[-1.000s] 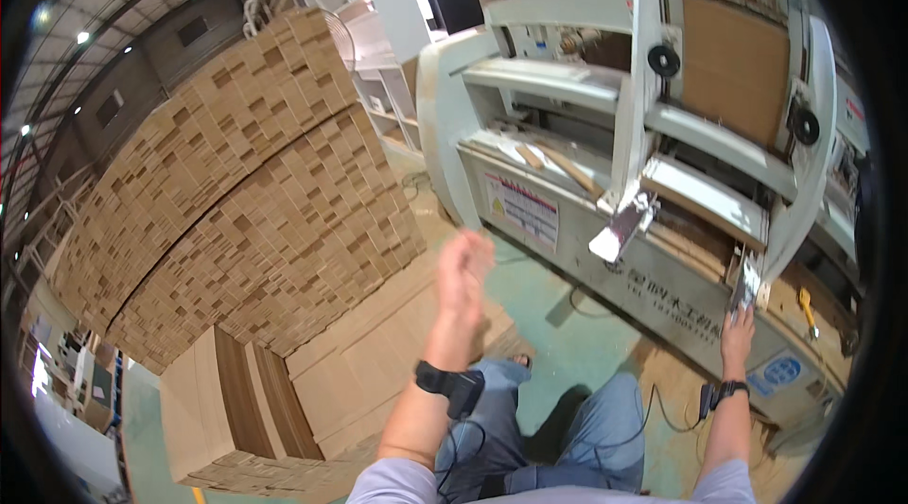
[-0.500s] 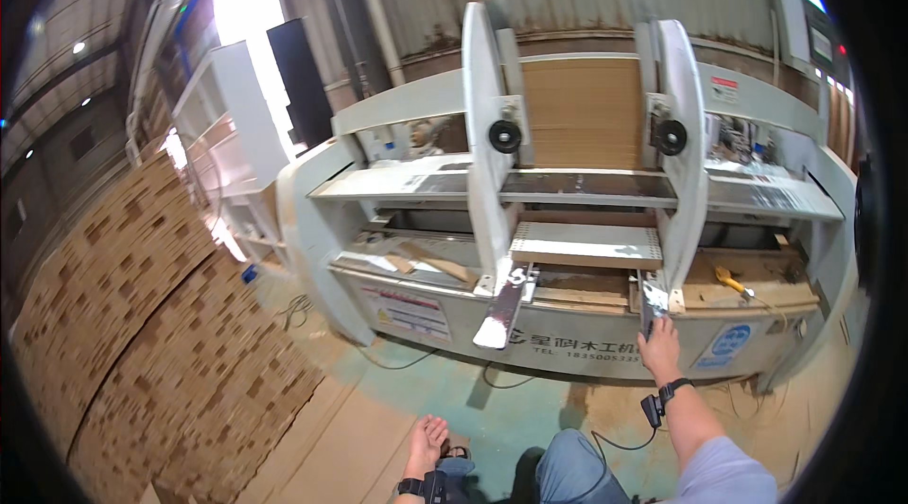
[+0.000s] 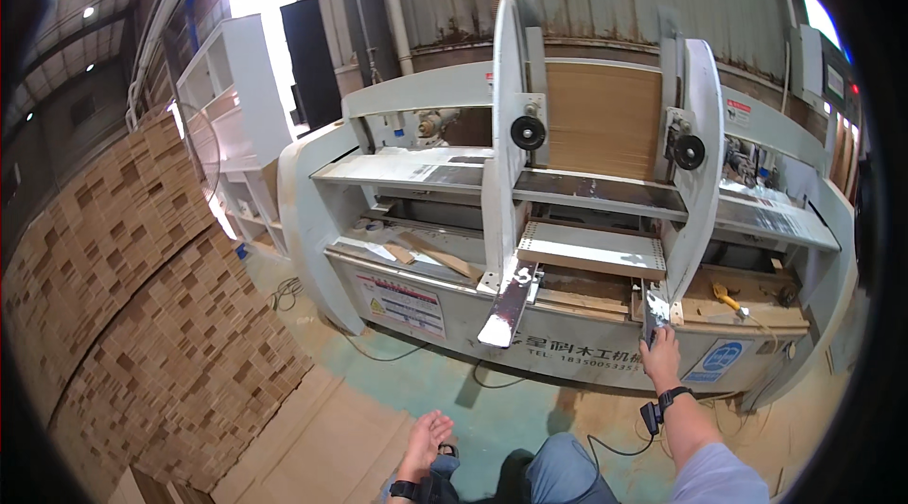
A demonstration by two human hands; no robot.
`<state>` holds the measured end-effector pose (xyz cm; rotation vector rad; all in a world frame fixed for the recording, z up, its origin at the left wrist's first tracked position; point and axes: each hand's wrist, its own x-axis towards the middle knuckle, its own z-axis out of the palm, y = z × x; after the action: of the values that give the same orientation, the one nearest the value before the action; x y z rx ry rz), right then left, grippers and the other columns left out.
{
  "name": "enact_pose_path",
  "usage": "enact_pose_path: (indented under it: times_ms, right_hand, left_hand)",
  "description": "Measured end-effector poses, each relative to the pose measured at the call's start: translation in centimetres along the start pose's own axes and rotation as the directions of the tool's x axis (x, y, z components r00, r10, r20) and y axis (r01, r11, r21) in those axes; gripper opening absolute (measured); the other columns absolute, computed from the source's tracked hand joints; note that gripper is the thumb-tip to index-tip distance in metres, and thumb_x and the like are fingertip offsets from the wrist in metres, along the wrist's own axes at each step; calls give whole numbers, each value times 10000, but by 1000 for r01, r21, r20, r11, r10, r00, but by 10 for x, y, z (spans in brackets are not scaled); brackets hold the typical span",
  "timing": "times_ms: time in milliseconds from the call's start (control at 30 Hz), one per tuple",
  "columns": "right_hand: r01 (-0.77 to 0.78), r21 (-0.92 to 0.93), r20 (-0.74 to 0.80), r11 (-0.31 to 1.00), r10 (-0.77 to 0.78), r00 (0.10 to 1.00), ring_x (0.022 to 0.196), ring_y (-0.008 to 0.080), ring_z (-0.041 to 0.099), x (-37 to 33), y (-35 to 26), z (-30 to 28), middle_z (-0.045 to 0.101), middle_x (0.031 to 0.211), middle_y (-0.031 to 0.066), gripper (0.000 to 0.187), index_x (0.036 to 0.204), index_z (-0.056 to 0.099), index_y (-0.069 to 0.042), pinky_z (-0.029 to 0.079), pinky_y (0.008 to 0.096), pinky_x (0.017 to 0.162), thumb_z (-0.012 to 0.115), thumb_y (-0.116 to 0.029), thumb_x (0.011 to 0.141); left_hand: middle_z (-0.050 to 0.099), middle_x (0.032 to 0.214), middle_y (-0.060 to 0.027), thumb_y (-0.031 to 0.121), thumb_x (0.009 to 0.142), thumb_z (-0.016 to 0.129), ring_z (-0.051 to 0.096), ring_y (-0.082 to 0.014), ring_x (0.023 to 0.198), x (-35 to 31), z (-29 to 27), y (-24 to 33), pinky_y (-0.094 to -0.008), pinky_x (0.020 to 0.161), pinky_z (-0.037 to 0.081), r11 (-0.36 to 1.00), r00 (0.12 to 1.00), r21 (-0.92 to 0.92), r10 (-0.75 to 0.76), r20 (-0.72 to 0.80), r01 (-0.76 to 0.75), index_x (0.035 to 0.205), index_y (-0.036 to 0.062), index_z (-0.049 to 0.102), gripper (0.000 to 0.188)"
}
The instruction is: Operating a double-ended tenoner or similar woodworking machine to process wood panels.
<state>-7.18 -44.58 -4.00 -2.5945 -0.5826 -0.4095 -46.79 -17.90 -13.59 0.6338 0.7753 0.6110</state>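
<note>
My right hand (image 3: 662, 355) is at the near end of the right metal support arm (image 3: 654, 304), its thumb on one side and its fingers curled at the other. My left hand (image 3: 430, 435) hangs low over the floor, palm up, fingers apart and holding nothing. The left support arm (image 3: 508, 307), dark with a worn pale tip, juts out of the machine. Between the two upright white plates lies a white board (image 3: 591, 247) with rows of small holes. Behind it stands a stack of brown boards (image 3: 603, 116).
The white woodworking machine (image 3: 317, 220) spans the space before me. Two black handwheels sit on its plates, the left handwheel (image 3: 528, 133) lower down. A yellow air gun (image 3: 726, 296) rests on the right ledge. Stacked wooden blocks (image 3: 142, 286) rise at left; cables (image 3: 288, 291) lie on the floor.
The view has shifted slightly, so the machine sits a little further right. My right hand stays at the support arm's end. My left hand remains low, its fingers a little more spread.
</note>
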Motion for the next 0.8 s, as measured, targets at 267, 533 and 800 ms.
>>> enact_pose_path:
  times_ms: [267,533,800]
  right_hand:
    - [15,-24,12,1000,-15,1000,1045,345,458,1,4,3,412,1234,127,443,1121,480,-62,411,412,871,607,-274,753]
    - [7,-49,31,999,-5,1000,1023,344,471,2,-2,4,420,1230,113,444,1128,479,-76,425,410,849,598,-296,761]
    - [-11,-43,34,999,13,999,1017,335,481,4,4,5,419,1243,112,428,1120,476,-84,426,412,848,593,-295,768]
  left_hand:
    - [557,1004,-120,232,859,520,565,-234,951,4,-7,-7,-335,808,455,999,997,46,21,-70,-18,1075,31,456,302]
    - [556,1055,-123,274,873,498,558,-233,973,4,-3,-8,-350,846,420,993,992,120,9,-127,6,1136,41,438,356]
    - [569,1050,-119,281,873,499,568,-232,956,2,-6,-14,-349,836,423,992,984,128,0,-178,23,1153,44,433,373]
